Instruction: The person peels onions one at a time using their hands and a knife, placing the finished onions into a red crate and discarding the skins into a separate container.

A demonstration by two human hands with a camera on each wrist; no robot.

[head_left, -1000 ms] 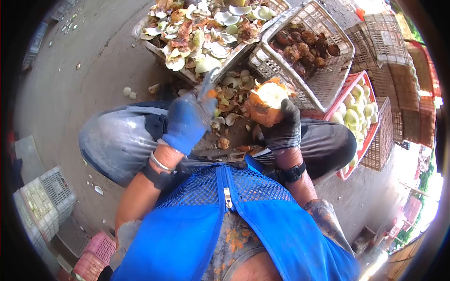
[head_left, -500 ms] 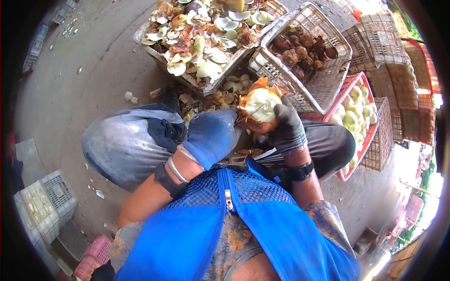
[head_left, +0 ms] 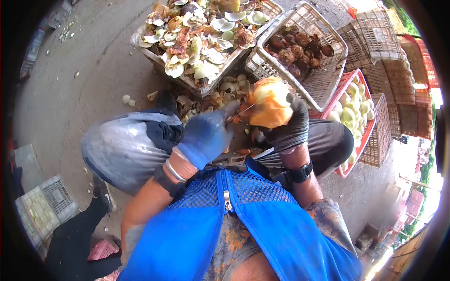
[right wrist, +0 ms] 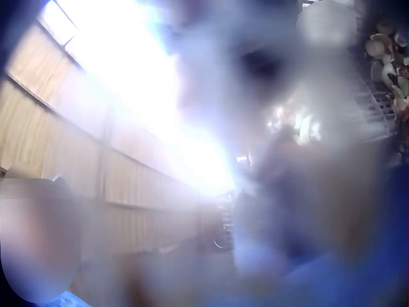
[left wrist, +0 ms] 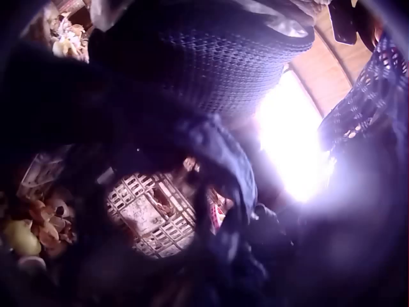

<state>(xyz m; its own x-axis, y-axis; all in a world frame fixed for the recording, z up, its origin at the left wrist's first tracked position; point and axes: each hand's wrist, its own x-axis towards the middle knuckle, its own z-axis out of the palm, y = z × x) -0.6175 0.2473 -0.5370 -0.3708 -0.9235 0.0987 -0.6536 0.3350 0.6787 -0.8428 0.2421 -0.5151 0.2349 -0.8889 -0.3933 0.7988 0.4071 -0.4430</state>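
In the head view my left hand (head_left: 206, 136), in a blue glove, grips a knife; its thin blade (head_left: 247, 110) reaches toward the onion's left side. The handle is hidden in the fist. My right hand (head_left: 293, 126), in a dark glove, holds a large onion (head_left: 272, 105) from the right, thumb up along its side. Orange-brown skin covers much of the onion. Loose peelings (head_left: 213, 100) lie beneath the hands. Dark, blurred glove fabric fills much of the left wrist view, beside a pale lattice crate (left wrist: 153, 220). The right wrist view is mostly glare and blur.
Ahead stands a crate (head_left: 190, 84) heaped with onion scraps. Right of it a tilted white crate (head_left: 323, 96) holds brown unpeeled onions (head_left: 300, 51). A red crate (head_left: 338, 100) carries pale peeled onions (head_left: 354, 110). Another person's dark-trousered leg (head_left: 75, 239) is at lower left.
My left hand has come right and down from near the scrap crate to the onion. The onion, its pale face up half a second ago, now shows an orange side. A person's leg has appeared lower left.
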